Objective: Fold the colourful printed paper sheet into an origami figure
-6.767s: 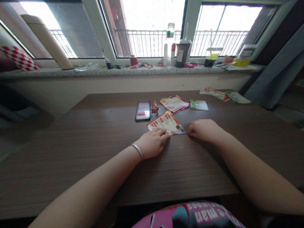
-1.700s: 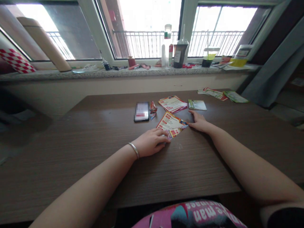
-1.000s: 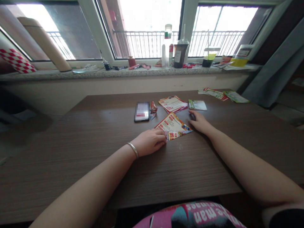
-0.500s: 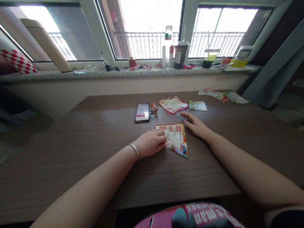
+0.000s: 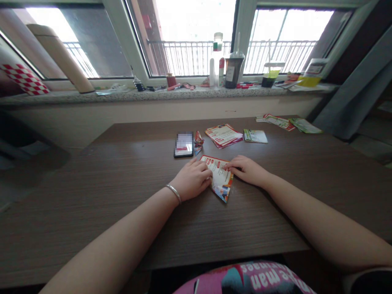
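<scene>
A colourful printed flyer, folded into a triangle (image 5: 221, 179), lies on the dark wooden table (image 5: 122, 196) with its point towards me. My left hand (image 5: 193, 179), with a silver bracelet on the wrist, rests on the flyer's left edge with fingers curled and pressing down. My right hand (image 5: 246, 170) lies flat on the flyer's right edge, fingers stretched towards the left hand.
Behind the flyer lie a phone (image 5: 183, 144), a small folded paper figure (image 5: 198, 142), a stack of flyers (image 5: 223, 135), a green leaflet (image 5: 255, 136) and more leaflets (image 5: 288, 122) at far right. Bottles and cups (image 5: 231, 69) stand on the windowsill.
The folded flyer has turned clockwise, its point now towards me. My right hand has moved left onto its right edge; my left hand stayed on the left edge.
</scene>
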`<state>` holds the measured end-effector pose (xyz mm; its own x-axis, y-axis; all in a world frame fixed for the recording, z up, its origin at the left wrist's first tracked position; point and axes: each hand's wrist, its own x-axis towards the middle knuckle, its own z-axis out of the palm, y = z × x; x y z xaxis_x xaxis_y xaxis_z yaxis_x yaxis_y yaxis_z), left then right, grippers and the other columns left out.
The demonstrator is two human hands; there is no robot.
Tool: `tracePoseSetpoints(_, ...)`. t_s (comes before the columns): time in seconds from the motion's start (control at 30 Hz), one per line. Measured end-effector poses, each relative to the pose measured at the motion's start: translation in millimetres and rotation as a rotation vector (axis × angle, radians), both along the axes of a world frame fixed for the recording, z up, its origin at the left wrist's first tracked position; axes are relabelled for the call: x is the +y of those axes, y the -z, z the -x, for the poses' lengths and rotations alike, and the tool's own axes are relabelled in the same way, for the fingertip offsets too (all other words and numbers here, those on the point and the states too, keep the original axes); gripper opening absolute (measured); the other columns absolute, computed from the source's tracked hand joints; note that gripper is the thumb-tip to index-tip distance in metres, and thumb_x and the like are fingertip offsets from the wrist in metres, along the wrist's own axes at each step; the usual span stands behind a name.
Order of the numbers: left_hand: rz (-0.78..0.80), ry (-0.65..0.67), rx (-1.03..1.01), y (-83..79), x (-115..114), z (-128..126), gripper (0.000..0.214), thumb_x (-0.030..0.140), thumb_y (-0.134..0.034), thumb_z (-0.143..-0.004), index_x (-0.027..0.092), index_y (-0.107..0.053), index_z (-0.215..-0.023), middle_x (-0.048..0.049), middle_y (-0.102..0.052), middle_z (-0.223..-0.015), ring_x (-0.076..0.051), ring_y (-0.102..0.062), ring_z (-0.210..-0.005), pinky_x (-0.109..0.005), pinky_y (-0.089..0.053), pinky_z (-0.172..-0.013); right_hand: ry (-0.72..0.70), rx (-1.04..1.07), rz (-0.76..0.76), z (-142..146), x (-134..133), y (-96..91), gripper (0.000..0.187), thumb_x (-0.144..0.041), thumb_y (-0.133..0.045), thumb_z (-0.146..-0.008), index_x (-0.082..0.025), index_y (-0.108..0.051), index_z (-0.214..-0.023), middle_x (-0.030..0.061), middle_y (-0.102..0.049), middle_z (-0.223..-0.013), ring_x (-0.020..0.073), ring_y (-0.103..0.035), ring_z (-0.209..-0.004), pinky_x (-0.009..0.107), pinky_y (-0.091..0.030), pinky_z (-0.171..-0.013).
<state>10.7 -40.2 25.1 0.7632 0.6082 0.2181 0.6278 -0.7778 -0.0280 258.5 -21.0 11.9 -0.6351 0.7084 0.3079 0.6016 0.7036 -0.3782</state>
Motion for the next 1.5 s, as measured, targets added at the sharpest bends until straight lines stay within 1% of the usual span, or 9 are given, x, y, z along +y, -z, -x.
tracePoseSetpoints(0.17, -0.021, -0.089, 0.001, -3.6, -4, 0, 0.023, 0.036, -0.048, -0.089, 0.02, -0.062, -0.097, -0.0071, -0.061, -0.112, -0.025, -0.048, -0.117, -0.05, -0.026, -0.107, -0.038, -0.04, -0.035, 4, -6, -3.7, 0.024, -0.021, -0.049, -0.089, -0.019, -0.069, -0.103, 0.0071, -0.068, -0.084, 0.0176, -0.058, -0.08, 0.032, -0.044, -0.077)
tracePoseSetpoints(0.37, -0.001, -0.2, 0.051, 1.4, -6, 1, 0.044, 0.049, -0.048, -0.088, 0.017, -0.056, -0.116, -0.0111, -0.051, -0.135, -0.028, -0.042, -0.127, -0.049, -0.024, -0.109, -0.054, -0.137, -0.059, 9, -11, -9.0, 0.03, -0.02, -0.05, -0.087, -0.019, -0.066, -0.112, 0.0075, -0.067, -0.087, 0.0187, -0.055, -0.082, 0.032, -0.042, -0.076)
tracePoseSetpoints(0.53, 0.048, -0.188, 0.097, 6.6, -2, 2, 0.056, 0.054, -0.041, -0.089, 0.016, -0.048, -0.129, -0.0114, -0.041, -0.144, -0.026, -0.034, -0.133, -0.047, -0.021, -0.111, -0.01, -0.19, -0.099, 5, -8, -5.3, 0.034, -0.015, -0.051, -0.084, -0.021, -0.064, -0.115, 0.0065, -0.065, -0.086, 0.0184, -0.054, -0.081, 0.031, -0.041, -0.077)
tracePoseSetpoints(0.83, 0.184, -0.18, 0.142, 12.7, -1, 4, 0.065, 0.05, -0.031, -0.093, 0.011, -0.025, -0.145, -0.0141, -0.025, -0.151, -0.03, -0.022, -0.139, -0.047, -0.024, -0.109, 0.043, -0.197, -0.181, 0, -6, -2.4, 0.022, -0.034, -0.054, -0.088, -0.029, -0.072, -0.099, 0.0074, -0.061, -0.096, 0.0193, -0.054, -0.084, 0.033, -0.044, -0.075)
tracePoseSetpoints(1.0, 0.169, -0.118, 0.121, 12.4, 2, 3, 0.061, 0.049, -0.036, -0.093, 0.015, -0.029, -0.143, -0.0127, -0.031, -0.149, -0.03, -0.025, -0.137, -0.047, -0.026, -0.107, -0.101, -0.142, -0.201, 2, -9, -8.8, 0.018, -0.029, -0.054, -0.088, -0.025, -0.072, -0.09, 0.0046, -0.066, -0.11, 0.0232, -0.05, -0.107, 0.04, -0.04, -0.093)
tracePoseSetpoints(1.13, 0.105, -0.073, 0.042, 9.8, 3, 1, 0.049, 0.041, -0.041, -0.092, 0.015, -0.043, -0.133, -0.012, -0.045, -0.139, -0.026, -0.04, -0.127, -0.041, -0.032, -0.105, -0.117, -0.158, -0.118, 3, -10, -12.3, 0.015, -0.027, -0.054, -0.087, -0.021, -0.068, -0.087, 0.0052, -0.07, -0.094, 0.0198, -0.057, -0.093, 0.037, -0.041, -0.087)
tracePoseSetpoints(1.27, 0.041, -0.057, -0.041, 3.2, -1, -3, 0.028, 0.034, -0.044, -0.092, 0.018, -0.06, -0.109, -0.0089, -0.059, -0.118, -0.022, -0.055, -0.106, -0.037, -0.041, -0.095, -0.061, -0.261, -0.19, 4, -15, -19.9, 0.02, -0.029, -0.051, -0.088, -0.02, -0.068, -0.082, 0.0063, -0.068, -0.081, 0.0205, -0.056, -0.086, 0.038, -0.037, -0.089)
tracePoseSetpoints(1.4, 0.021, -0.051, -0.057, -1.7, -3, -6, 0.023, 0.032, -0.045, -0.091, 0.017, -0.064, -0.093, -0.0086, -0.064, -0.102, -0.02, -0.058, -0.091, -0.036, -0.045, -0.084, -0.004, -0.369, -0.252, 2, -19, -26.1, 0.023, -0.03, -0.05, -0.087, -0.019, -0.067, -0.078, 0.0081, -0.067, -0.078, 0.0212, -0.054, -0.083, 0.038, -0.036, -0.088)
tracePoseSetpoints(1.5, 0.04, -0.025, -0.047, -1.3, -2, -6, 0.025, 0.031, -0.043, -0.093, 0.018, -0.064, -0.096, -0.0073, -0.065, -0.1, -0.02, -0.058, -0.092, -0.036, -0.045, -0.086, 0.001, -0.399, -0.25, 2, -19, -26.5, 0.023, -0.031, -0.05, -0.087, -0.019, -0.067, -0.077, 0.0089, -0.067, -0.078, 0.0219, -0.054, -0.082, 0.037, -0.037, -0.083)
